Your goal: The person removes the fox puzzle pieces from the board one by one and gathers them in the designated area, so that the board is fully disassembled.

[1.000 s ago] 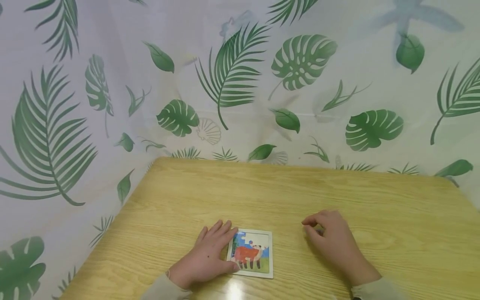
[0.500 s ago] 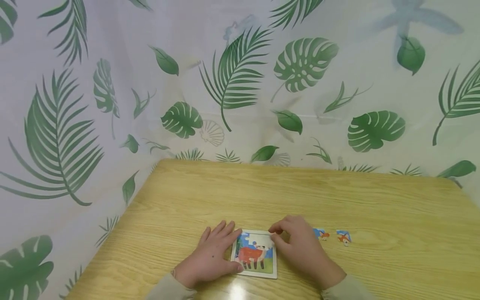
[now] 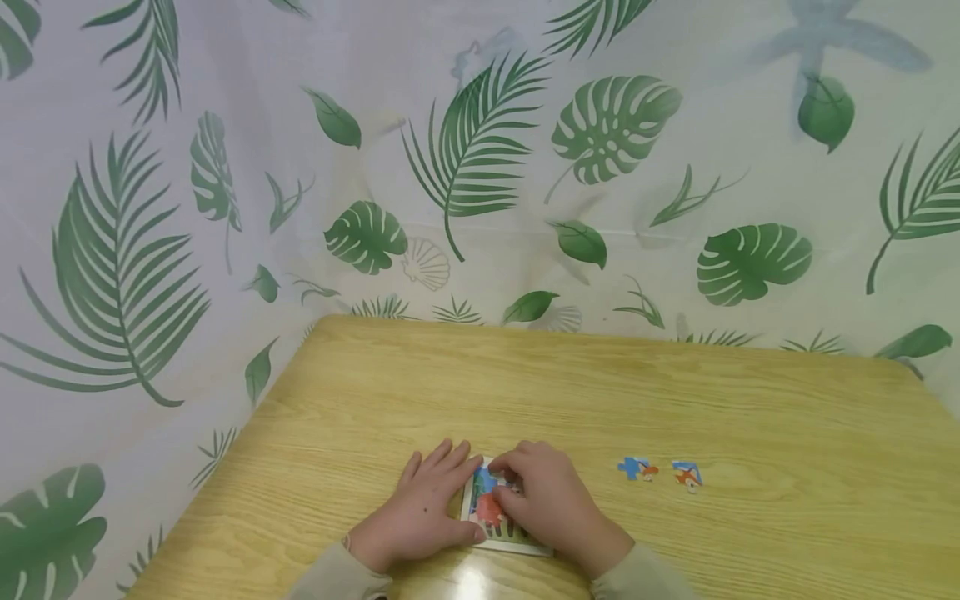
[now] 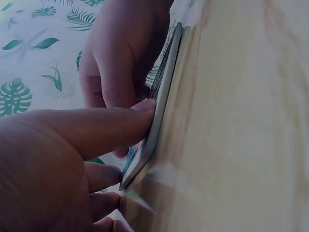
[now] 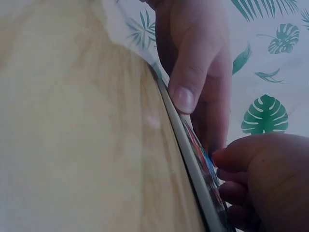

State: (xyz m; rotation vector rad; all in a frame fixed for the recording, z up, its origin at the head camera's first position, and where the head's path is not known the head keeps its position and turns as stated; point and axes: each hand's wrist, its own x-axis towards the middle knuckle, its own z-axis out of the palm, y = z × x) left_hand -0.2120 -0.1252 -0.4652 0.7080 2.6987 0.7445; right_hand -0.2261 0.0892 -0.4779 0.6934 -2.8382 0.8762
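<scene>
Right hand [image 3: 551,500] shifts left, onto the puzzle [image 3: 489,512]

Half a second ago the right hand stood at the puzzle's right edge; now it is over the puzzle's right part, and the piece beyond it, then partly covered, shows whole. The left hand has stayed in its place at the puzzle's left edge.

Nearest are two pale sleeves [image 3: 341,575], one on either side of the puzzle. Left hand: a loose, spread grip, closed around nothing, fingers straight along the puzzle's left side, thumb pressing on the near left part of its frame [image 3: 517,548]. Right hand: a small grip, fingers bent, thumb and forefinger close to each other above the picture; I cannot tell whether a piece is between them.

Between the hands, the puzzle lies flat, its picture a red animal on green with blue behind; the right hand hides much of it.

To the right of the puzzle, well apart from it, lie two loose pieces: a blue and orange one [image 3: 636,469] nearer, and just beside that a second, blue-edged with orange and white [image 3: 687,475]. Wood-grained surface [image 3: 750,400] carries everything and runs on past the puzzle. Beyond, farthest from the puzzle, hangs a white cloth [image 3: 487,279] printed with green leaves.
</scene>
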